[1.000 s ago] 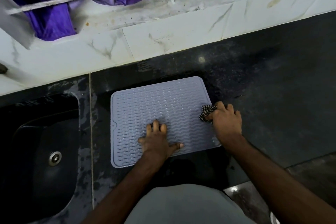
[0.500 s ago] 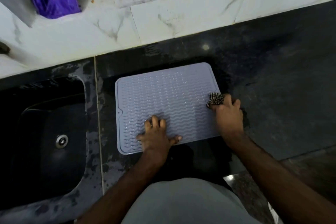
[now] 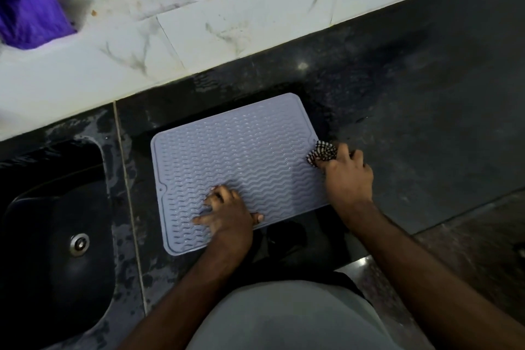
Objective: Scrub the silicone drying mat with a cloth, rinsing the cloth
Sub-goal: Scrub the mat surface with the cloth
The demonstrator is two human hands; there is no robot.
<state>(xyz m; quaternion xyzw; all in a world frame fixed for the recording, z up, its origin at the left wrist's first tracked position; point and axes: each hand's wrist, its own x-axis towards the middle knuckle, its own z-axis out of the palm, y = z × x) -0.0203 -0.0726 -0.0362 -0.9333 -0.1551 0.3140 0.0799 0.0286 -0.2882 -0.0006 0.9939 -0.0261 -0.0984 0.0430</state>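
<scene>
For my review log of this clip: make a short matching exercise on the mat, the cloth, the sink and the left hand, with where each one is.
Things:
1. drying mat
2. cloth
3. sink
4. left hand

Places:
A. bunched in the right hand at the mat's right edge
B. set into the counter, left of the mat
C. flat on the dark counter
D. pressed on the mat's near part

Pairs: 1-C, 2-A, 3-B, 4-D

A single head-worn camera looks steeply down from above (wide-angle, so the edges bend) at a dark counter [image 3: 426, 128], close enough that both forearms fill the lower frame, with the wall tiles [image 3: 227, 23] across the top.
</scene>
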